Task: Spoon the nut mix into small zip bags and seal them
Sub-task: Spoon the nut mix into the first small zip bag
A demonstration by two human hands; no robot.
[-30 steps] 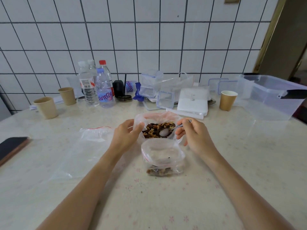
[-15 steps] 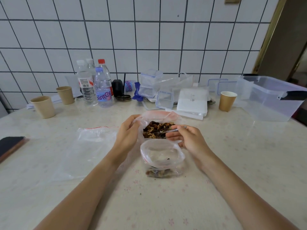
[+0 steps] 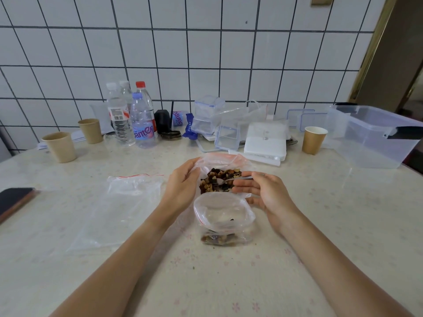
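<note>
A large clear bag of nut mix stands open at the table's middle. My left hand holds its left rim. My right hand pinches a metal spoon by the handle, its bowl down among the nuts. Just in front stands a small zip bag with a red seal line, mouth open, some nuts at its bottom. Empty zip bags lie flat to the left.
Water bottles, paper cups, small clear boxes and a white box line the back by the tiled wall. A big clear tub sits at the right. A phone lies at the left edge.
The spoon has dipped from above the nuts down into the mix. My right hand has lowered and turned palm-in toward the bag. My left hand keeps its hold on the rim.
</note>
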